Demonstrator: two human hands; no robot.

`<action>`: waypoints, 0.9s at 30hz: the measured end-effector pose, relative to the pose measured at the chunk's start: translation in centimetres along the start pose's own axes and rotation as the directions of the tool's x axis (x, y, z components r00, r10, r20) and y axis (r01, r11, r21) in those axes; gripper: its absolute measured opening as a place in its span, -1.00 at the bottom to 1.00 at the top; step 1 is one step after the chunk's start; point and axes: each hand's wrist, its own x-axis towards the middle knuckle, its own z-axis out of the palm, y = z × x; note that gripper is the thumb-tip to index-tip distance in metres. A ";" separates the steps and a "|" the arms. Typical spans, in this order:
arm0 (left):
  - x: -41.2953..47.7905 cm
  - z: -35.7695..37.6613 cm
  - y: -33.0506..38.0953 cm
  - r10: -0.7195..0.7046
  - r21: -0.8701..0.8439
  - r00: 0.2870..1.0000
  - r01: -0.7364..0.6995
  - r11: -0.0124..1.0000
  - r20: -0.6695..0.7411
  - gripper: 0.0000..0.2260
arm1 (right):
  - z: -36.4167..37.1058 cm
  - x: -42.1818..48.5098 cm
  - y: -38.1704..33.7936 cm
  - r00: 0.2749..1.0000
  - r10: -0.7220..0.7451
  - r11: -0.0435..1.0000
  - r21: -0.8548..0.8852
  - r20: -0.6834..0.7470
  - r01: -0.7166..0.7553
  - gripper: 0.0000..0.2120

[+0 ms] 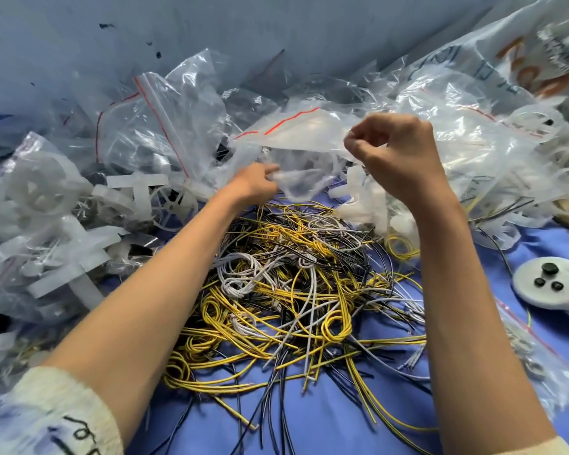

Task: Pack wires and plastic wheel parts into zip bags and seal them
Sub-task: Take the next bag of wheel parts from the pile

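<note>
Blue tabletop (546, 247), far side buried under clear bags (178, 119). Tangled yellow, black and white wires (293, 290) heaped at centre. Bagged plastic wheel parts (46, 208) along left edge. Zip bag (296, 133) raised over far side, pinched by right hand (398, 156), gripped lower down by left hand (253, 183).

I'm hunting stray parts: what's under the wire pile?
Blue cloth shows around the wire pile and through gaps at its loose edges. Whatever lies beneath the dense, tangled middle is covered and cannot be seen.
</note>
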 end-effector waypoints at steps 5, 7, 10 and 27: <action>-3.0 -2.6 1.6 0.104 -0.175 0.985 -0.079 0.981 0.138 -0.53 | -0.1 0.0 -0.2 0.999 -0.034 0.999 0.005 0.015 0.034 -0.91; -4.8 -4.3 2.5 0.119 -0.349 0.992 -0.101 0.932 0.032 -0.67 | -0.1 0.0 -0.5 0.999 -0.040 0.998 0.044 0.011 0.040 -0.92; -7.3 -6.9 3.1 0.108 -0.120 0.953 -0.147 0.982 -0.285 -0.53 | -0.3 0.0 -0.9 0.999 -0.039 0.991 0.127 -0.013 0.040 -0.96; -17.8 -11.2 6.4 0.383 -0.245 0.919 -0.394 0.886 -0.092 -0.73 | -1.1 -0.5 -6.6 0.965 -0.249 0.773 0.584 -0.079 0.247 -0.85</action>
